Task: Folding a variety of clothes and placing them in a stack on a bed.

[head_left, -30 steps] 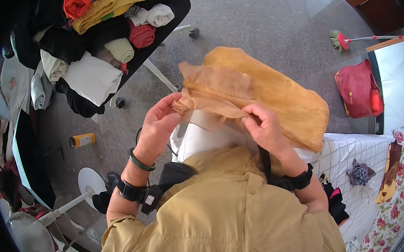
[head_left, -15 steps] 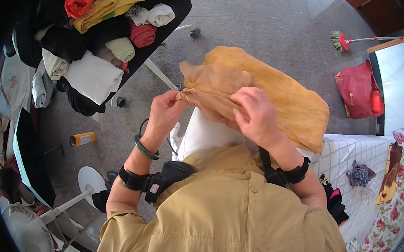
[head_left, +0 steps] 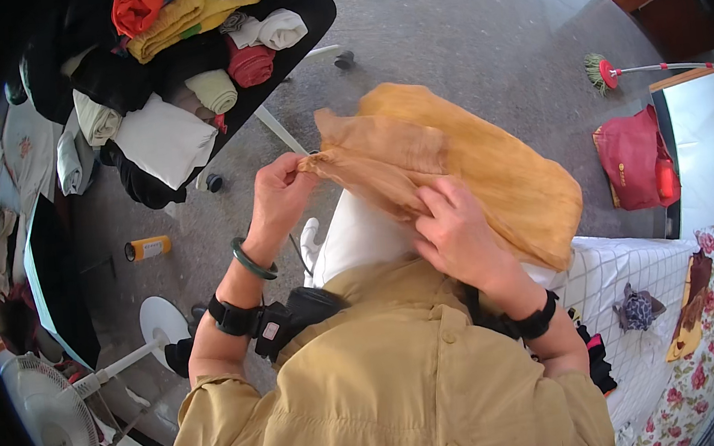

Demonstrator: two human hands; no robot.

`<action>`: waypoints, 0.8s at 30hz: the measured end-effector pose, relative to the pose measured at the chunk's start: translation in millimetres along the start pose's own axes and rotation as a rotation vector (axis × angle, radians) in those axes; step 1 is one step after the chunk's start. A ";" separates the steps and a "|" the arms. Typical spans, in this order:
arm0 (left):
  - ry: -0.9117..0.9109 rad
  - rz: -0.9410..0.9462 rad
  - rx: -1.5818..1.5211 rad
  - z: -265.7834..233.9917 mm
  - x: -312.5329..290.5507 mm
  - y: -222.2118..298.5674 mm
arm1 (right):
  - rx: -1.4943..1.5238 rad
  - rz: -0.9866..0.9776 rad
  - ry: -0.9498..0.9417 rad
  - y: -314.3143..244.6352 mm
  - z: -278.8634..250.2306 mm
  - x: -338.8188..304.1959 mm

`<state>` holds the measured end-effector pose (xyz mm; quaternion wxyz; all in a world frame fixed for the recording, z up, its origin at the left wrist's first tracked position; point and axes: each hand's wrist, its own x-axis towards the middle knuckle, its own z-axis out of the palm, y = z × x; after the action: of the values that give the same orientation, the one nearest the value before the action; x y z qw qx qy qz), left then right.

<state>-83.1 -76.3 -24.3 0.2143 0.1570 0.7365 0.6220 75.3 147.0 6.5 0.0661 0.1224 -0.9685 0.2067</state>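
In the head view, your left hand (head_left: 278,192) has thumb and fingers pinched closed on the bunched end of the sheer tan cloth (head_left: 354,174). Your right hand (head_left: 459,229) lies over that cloth's nearer edge, fingers loosely curled; whether they grip it, I can't tell. The cloth runs between both hands, and the ochre cloth (head_left: 511,169) spreads beyond your right hand (whether the two are joined is unclear). A hard pull between your hands could snag or tear such thin material, I'd judge, and a sideways tug could drag the ochre cloth off your lap. Against half a second ago, your right hand sits lower, nearer your body, your left slightly farther out; the ochre cloth hasn't shifted.
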 end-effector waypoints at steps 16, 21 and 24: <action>-0.034 0.054 -0.024 1.1 31.2 5.0 | 0.499 0.361 0.309 43.7 -32.2 0.8; -0.045 -0.004 0.010 13.3 65.0 2.3 | 0.635 0.580 0.378 90.1 -12.6 25.0; -0.037 -0.039 0.105 23.0 90.6 -9.6 | 0.642 0.640 0.429 111.2 11.3 27.3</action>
<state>-148.8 -13.3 -47.7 0.2313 0.1654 0.7671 0.5751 18.7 235.0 -41.5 0.1559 -0.2118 -0.8096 0.5247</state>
